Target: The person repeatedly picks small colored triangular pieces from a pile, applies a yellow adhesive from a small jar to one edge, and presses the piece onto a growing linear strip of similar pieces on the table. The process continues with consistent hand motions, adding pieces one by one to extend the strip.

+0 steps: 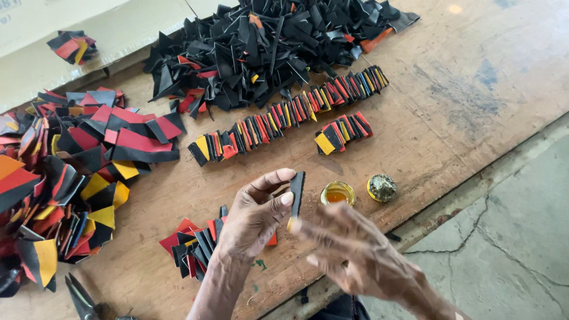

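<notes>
My left hand (255,216) pinches a small black leather piece (297,191) upright between thumb and forefinger. My right hand (349,255) is blurred just below and right of it, a fingertip touching the piece's lower edge; it seems to hold nothing. A small open tin of amber glue (337,193) stands just beyond, with its lid (382,187) to the right. Under my left wrist lies a small heap of red, black and yellow cut pieces (189,243).
A long row of stacked pieces (284,115) and a shorter row (344,133) lie on the wooden table (462,89). A black scrap heap (267,47) sits behind, larger coloured pieces (65,172) at left, scissors (80,299) at bottom left. Concrete floor (510,237) at right.
</notes>
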